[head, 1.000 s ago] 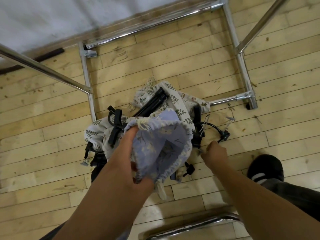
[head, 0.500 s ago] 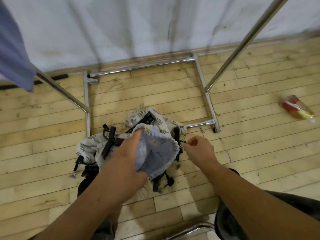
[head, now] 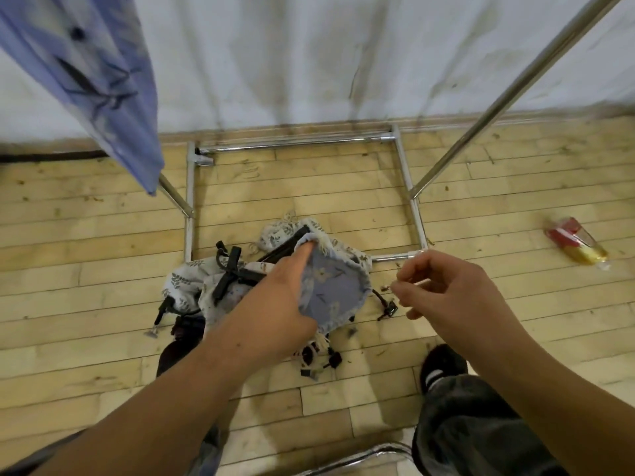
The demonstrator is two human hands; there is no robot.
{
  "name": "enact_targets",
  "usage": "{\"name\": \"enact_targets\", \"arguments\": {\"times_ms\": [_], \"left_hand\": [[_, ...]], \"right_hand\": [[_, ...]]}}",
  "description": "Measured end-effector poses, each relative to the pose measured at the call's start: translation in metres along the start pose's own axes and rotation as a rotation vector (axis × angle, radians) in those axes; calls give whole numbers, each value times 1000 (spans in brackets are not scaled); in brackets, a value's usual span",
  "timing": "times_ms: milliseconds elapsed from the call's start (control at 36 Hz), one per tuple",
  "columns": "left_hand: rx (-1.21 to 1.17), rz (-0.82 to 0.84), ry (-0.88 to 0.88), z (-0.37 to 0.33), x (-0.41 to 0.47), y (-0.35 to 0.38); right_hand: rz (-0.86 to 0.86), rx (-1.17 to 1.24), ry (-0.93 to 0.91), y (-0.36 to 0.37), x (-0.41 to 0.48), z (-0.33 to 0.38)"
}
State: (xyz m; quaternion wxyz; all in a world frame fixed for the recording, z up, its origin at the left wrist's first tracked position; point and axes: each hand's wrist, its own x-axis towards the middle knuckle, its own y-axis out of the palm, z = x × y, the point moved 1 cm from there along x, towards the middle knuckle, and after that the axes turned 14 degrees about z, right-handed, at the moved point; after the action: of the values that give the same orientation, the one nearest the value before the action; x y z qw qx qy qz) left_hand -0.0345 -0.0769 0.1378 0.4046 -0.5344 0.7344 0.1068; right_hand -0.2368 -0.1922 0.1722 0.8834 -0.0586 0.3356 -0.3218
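Note:
My left hand (head: pixel 278 300) grips a small light-blue flowered drawstring bag (head: pixel 335 290) by its rim, with the fingers inside the opening. My right hand (head: pixel 443 290) is to the right of the bag at about the same height and pinches a thin pale clip or string between thumb and fingers. Under both hands, on the wooden floor, lies a heap of white leaf-print cloth (head: pixel 187 283) mixed with several black hangers (head: pixel 228 269) and clips.
A chrome clothes rack frame (head: pixel 410 197) stands on the floor against a white wall. A blue garment (head: pixel 103 80) hangs at the upper left. A red and yellow bottle (head: pixel 577 245) lies at the right. My dark shoe (head: pixel 441 365) is at the lower right.
I have risen and the view has tilted up to the wall. Both hands lifted away from the heap; the right hand came up from the floor pinching the thin piece.

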Motion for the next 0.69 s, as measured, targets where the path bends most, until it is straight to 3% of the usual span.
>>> {"name": "enact_targets", "arguments": {"times_ms": [250,694], "left_hand": [[-94,-31,47,-2,1,8],[-64,-63,21,2,-1,9]], "right_hand": [[41,-257,-89,23,23,-13],[66,-387,-122,30,33,-22]]}}
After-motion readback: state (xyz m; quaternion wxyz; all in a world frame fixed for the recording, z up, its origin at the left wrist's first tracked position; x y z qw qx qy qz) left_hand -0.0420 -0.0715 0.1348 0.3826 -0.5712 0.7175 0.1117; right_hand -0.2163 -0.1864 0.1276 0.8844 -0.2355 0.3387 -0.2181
